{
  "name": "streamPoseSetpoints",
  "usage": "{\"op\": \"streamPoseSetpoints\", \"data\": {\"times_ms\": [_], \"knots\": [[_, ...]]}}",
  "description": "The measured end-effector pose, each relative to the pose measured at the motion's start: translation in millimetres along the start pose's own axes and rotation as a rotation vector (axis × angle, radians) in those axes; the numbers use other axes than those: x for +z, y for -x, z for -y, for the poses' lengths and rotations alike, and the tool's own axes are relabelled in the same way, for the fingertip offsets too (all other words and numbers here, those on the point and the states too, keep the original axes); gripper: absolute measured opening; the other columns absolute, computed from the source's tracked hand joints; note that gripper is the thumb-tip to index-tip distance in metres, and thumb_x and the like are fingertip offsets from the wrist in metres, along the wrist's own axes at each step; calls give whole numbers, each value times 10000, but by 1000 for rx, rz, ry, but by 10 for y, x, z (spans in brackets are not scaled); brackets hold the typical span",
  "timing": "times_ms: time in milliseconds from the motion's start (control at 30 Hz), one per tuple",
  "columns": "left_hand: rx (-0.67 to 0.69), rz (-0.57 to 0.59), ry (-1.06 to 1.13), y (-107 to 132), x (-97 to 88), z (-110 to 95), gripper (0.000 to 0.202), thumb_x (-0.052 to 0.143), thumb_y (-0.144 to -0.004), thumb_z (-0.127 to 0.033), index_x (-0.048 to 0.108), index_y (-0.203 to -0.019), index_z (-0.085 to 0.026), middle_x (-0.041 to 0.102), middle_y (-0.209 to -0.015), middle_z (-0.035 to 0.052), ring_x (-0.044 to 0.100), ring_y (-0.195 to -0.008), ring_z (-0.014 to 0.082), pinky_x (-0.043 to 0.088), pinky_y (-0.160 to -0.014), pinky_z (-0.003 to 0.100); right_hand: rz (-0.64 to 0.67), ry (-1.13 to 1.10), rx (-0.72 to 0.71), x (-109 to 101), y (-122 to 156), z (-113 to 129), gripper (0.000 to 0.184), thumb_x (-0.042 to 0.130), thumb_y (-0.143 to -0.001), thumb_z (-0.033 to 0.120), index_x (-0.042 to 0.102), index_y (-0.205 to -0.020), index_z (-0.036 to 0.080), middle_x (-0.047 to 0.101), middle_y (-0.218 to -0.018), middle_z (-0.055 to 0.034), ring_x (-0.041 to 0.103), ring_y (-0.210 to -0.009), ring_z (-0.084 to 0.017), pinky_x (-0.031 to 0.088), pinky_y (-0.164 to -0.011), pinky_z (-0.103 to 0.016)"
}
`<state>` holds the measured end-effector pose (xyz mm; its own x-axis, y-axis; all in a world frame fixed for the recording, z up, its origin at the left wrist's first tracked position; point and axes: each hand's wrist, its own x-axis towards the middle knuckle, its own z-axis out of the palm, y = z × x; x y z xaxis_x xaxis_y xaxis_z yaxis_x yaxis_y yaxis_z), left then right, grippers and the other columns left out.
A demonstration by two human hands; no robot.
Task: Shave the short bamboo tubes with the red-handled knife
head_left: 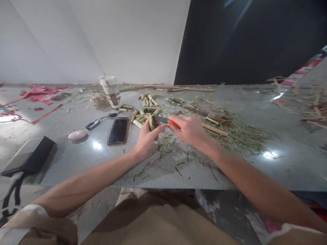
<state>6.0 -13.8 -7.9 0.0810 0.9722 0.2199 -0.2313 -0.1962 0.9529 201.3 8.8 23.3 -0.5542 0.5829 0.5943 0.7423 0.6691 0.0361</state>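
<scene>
Upright in my left hand [145,139] is a short green bamboo piece [152,122], gripped between thumb and fingers. My right hand [187,129] is closed around the orange handle of a knife [174,124]. Its grey blade [161,119] points left and reaches the upper side of the bamboo; whether it touches cannot be made out. Just beyond both hands lies a heap of cut bamboo pieces [148,101], some standing, some lying. Green shavings [163,148] are scattered on the table below my hands.
A large pile of shavings [245,136] spreads to the right, with a bamboo stick [216,129] on it. Left are a phone [118,130], a paper cup [111,92], a pink oval object [77,135] and a black box [29,154]. Red strips [41,92] lie far left.
</scene>
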Motion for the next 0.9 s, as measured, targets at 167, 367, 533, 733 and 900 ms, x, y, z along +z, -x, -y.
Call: {"op": "streamPoseSetpoints", "data": {"times_ms": [167, 367, 533, 733, 900], "knots": [[-16, 18, 32, 6, 16, -25, 319, 792, -833, -327, 502, -918, -225, 391, -708, -68, 323, -533, 68, 283, -478, 245, 25, -43, -60, -3, 4, -19, 310, 473, -1052, 408, 680, -1168, 209, 781, -1015, -52, 654, -753, -171, 404, -654, -316], [-33, 36, 62, 7, 16, -23, 376, 828, -798, -294, 501, -970, -232, 387, -697, -76, 339, -538, 66, 278, -486, 238, 107, -83, -128, -16, 6, -28, 295, 474, -1055, 399, 688, -1153, 221, 782, -1019, -30, 660, -748, -152, 363, -625, -304], [-44, 74, 94, 10, 18, -14, 409, 843, -786, -300, 510, -1015, -237, 458, -785, -55, 379, -564, 63, 288, -497, 242, 139, -97, -143, -29, 6, -30, 287, 487, -1047, 387, 688, -1171, 223, 781, -989, -30, 676, -800, -164, 346, -631, -305], [-46, 144, 94, -1, -4, -29, 359, 800, -850, -332, 498, -1027, -250, 432, -744, -62, 361, -555, 69, 289, -506, 245, 108, -64, -132, -60, 4, -7, 311, 453, -1065, 391, 691, -1169, 220, 783, -974, -24, 664, -759, -155, 335, -615, -310], [28, 137, -9, -26, -49, -58, 367, 802, -847, -381, 469, -904, -237, 412, -695, -60, 356, -538, 77, 295, -492, 251, 73, -22, -128, -86, 12, 24, 341, 435, -1078, 436, 695, -1165, 234, 774, -905, -15, 641, -721, -152, 333, -610, -314]]}}
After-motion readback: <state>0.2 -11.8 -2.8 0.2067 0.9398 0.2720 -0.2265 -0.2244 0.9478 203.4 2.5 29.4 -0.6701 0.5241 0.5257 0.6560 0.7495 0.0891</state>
